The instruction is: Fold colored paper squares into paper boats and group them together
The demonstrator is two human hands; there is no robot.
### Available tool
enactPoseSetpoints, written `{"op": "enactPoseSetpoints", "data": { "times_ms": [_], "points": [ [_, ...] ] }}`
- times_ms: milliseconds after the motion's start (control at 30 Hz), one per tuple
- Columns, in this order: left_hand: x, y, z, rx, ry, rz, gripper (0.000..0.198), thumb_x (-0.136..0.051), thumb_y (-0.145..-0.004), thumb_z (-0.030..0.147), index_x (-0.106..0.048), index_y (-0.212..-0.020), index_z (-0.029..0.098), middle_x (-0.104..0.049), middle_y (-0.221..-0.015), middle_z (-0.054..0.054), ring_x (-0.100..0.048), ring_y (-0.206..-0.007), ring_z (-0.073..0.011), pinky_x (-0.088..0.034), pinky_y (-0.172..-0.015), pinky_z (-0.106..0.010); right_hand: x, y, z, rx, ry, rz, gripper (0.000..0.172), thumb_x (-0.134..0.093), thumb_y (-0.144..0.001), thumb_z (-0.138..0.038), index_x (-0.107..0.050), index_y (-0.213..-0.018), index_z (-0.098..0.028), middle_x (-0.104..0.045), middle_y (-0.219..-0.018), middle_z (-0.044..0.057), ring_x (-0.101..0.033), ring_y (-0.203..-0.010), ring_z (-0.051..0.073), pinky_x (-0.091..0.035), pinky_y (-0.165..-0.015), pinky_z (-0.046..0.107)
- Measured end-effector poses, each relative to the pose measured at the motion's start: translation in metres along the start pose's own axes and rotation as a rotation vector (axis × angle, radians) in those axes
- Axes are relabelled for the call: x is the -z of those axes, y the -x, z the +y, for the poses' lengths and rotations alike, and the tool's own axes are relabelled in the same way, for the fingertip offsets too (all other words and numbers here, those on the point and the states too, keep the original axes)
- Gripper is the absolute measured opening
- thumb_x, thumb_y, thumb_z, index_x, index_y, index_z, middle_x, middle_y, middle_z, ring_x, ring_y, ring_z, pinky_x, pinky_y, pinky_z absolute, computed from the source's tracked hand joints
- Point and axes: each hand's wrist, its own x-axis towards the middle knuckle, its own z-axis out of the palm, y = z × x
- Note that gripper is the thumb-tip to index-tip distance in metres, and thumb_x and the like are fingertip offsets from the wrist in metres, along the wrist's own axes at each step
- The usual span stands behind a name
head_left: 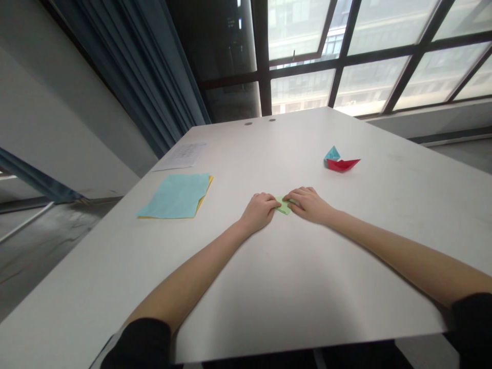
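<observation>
Pinning a small folded green paper (284,206) to the middle of a white table (269,287), left hand (260,209) and right hand (309,203) half-curled, fingertips pressing down on its two ends from either side. Working with a stack of light-blue and yellow sheets (175,196) well off to the left, a printed page (183,155) beyond it, and a red-and-blue paper boat (340,162) farther back on the right, near the windows (346,87).

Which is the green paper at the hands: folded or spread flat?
Folded: the green paper is a small angled piece between left hand and right hand, far smaller than the blue sheet.
</observation>
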Motion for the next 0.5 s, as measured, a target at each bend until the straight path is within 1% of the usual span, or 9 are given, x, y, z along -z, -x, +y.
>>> {"op": "enactPoseSetpoints", "data": {
  "times_ms": [133,333,500],
  "points": [
    [-0.001,0.0003,-0.0008,-0.048,0.037,-0.008,0.026,-0.047,-0.077,0.009,-0.067,-0.092,0.019,-0.065,-0.09,-0.006,-0.056,-0.087,-0.0177,-0.043,-0.081,-0.032,0.0002,0.0003,0.0017,0.06,-0.009,0.019,0.022,-0.044,-0.085,-0.024,-0.062,-0.098,-0.023,-0.064,-0.097,0.006,-0.053,-0.092,0.021,-0.034,-0.082,0.037],
    [-0.0019,0.0016,0.0014,-0.012,0.078,0.009,0.029,-0.045,-0.077,0.008,-0.068,-0.093,0.017,-0.064,-0.091,-0.007,-0.054,-0.089,-0.0175,-0.045,-0.082,-0.031,-0.0002,0.0018,0.0048,0.225,-0.086,0.037,0.025,-0.045,-0.078,-0.011,-0.066,-0.088,-0.022,-0.065,-0.091,0.005,-0.055,-0.087,0.019,-0.036,-0.082,0.036],
    [-0.0018,0.0021,0.0012,0.009,0.08,-0.002,0.029,-0.045,-0.076,0.008,-0.067,-0.093,0.017,-0.063,-0.092,-0.006,-0.054,-0.09,-0.0172,-0.046,-0.083,-0.03,0.0016,0.002,0.0048,0.301,-0.137,0.006,0.026,-0.046,-0.075,-0.01,-0.066,-0.087,-0.021,-0.066,-0.09,0.005,-0.057,-0.084,0.018,-0.038,-0.082,0.036]
  ]
}}
